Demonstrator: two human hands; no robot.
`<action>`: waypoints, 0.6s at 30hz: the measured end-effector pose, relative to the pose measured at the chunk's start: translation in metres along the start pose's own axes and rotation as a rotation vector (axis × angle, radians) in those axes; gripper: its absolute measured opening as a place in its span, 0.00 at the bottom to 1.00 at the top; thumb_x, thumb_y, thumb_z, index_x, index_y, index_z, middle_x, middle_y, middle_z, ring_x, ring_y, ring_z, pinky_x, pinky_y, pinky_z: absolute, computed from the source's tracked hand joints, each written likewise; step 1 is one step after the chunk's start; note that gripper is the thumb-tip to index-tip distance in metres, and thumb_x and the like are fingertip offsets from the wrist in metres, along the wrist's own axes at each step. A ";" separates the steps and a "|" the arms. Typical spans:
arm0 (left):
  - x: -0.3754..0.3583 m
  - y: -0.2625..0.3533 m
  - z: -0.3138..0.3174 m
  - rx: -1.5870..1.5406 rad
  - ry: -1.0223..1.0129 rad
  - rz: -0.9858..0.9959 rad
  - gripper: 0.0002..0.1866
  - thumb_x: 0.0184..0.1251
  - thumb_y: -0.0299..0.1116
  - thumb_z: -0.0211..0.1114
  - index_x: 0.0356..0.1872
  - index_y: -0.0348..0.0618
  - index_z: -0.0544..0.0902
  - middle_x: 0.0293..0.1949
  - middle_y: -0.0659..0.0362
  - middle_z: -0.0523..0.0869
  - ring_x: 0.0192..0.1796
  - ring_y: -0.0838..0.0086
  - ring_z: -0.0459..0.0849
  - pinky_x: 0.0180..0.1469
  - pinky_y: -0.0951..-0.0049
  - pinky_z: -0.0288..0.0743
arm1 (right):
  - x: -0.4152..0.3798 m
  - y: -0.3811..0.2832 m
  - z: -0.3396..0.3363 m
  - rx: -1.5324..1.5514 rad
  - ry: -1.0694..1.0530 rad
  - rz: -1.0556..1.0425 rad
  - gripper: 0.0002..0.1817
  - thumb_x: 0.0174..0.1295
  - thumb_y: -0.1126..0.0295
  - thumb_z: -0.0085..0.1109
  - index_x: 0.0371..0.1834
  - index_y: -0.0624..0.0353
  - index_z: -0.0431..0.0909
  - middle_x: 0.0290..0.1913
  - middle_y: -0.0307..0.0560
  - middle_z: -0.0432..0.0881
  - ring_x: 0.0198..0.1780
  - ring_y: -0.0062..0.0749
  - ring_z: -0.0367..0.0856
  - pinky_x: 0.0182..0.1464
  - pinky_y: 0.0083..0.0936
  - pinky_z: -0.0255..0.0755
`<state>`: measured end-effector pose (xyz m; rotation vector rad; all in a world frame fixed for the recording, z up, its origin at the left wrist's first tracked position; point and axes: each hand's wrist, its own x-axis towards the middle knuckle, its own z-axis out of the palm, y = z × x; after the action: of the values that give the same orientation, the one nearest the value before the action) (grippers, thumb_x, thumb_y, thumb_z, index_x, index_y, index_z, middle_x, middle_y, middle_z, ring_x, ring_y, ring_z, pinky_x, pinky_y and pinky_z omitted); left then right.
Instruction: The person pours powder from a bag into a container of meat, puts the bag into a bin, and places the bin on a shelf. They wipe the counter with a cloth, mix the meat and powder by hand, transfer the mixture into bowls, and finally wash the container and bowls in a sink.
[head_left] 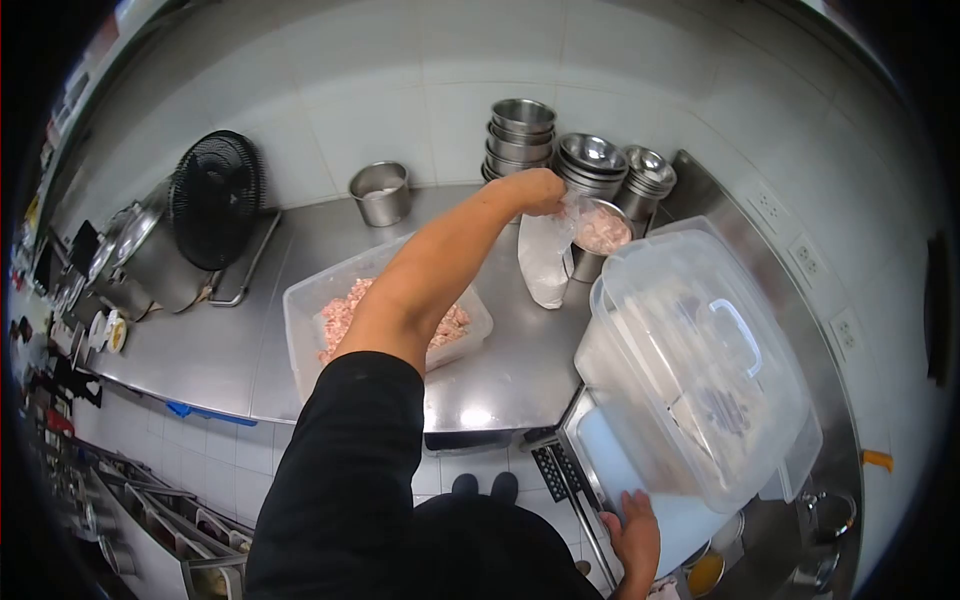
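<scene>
My left hand [540, 190] reaches across the steel counter, its fingers closed on the top of a plastic bag [545, 265]. The bag hangs down and looks whitish, perhaps with something pale inside. Right beside it stands a steel pot [588, 265] filled with pale pink raw meat [604, 230]. Beneath my left forearm is a clear plastic tub [305, 325] of chopped pink meat [345, 315], partly hidden by the arm. My right hand [635, 535] rests with fingers apart at the edge of a light blue board [675, 530].
A large lidded plastic bin [700, 370] stands at the right. Stacked steel bowls [520, 140] and another steel pot [380, 195] line the wall. Leftward are a black fan [215, 200] and big pots [160, 260]. The counter's front edge [500, 430] runs before me.
</scene>
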<state>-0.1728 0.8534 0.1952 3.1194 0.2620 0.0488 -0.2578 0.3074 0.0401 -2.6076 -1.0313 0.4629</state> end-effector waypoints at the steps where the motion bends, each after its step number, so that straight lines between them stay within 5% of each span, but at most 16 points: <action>1: -0.009 -0.005 -0.005 -0.009 0.024 -0.024 0.17 0.62 0.44 0.65 0.37 0.37 0.87 0.36 0.45 0.87 0.44 0.51 0.86 0.48 0.56 0.77 | 0.007 -0.010 -0.008 0.125 0.024 -0.093 0.34 0.57 0.54 0.68 0.61 0.67 0.74 0.61 0.72 0.74 0.65 0.64 0.70 0.66 0.39 0.67; 5: -0.033 -0.017 -0.027 -0.029 0.104 -0.035 0.19 0.63 0.46 0.65 0.32 0.35 0.86 0.30 0.44 0.86 0.39 0.50 0.85 0.44 0.56 0.77 | 0.049 -0.056 -0.015 0.392 -0.119 -0.359 0.30 0.59 0.56 0.67 0.61 0.64 0.76 0.54 0.64 0.82 0.56 0.57 0.80 0.61 0.37 0.72; 8: -0.053 -0.015 -0.063 0.020 0.121 -0.016 0.18 0.63 0.46 0.66 0.34 0.37 0.86 0.33 0.45 0.86 0.41 0.52 0.85 0.46 0.56 0.77 | 0.095 -0.084 0.004 0.406 -0.175 -0.421 0.30 0.58 0.58 0.68 0.62 0.60 0.76 0.58 0.64 0.80 0.60 0.57 0.78 0.64 0.36 0.69; 11: -0.068 -0.032 -0.086 -0.048 0.197 0.081 0.19 0.64 0.48 0.65 0.33 0.40 0.87 0.28 0.45 0.85 0.35 0.53 0.84 0.41 0.58 0.76 | 0.146 -0.118 0.020 0.448 0.018 -0.554 0.29 0.60 0.60 0.66 0.61 0.64 0.75 0.61 0.62 0.78 0.63 0.56 0.75 0.66 0.38 0.67; 18: -0.126 0.004 -0.156 -0.293 0.084 -0.110 0.19 0.66 0.51 0.65 0.37 0.42 0.87 0.21 0.57 0.81 0.22 0.72 0.81 0.32 0.67 0.78 | 0.276 -0.204 0.046 0.491 0.274 -0.582 0.49 0.53 0.42 0.69 0.71 0.65 0.64 0.74 0.62 0.62 0.77 0.52 0.56 0.74 0.42 0.52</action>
<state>-0.3016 0.8298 0.3477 2.8112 0.3889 0.1977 -0.2085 0.6497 0.0262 -1.7780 -1.3073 0.1743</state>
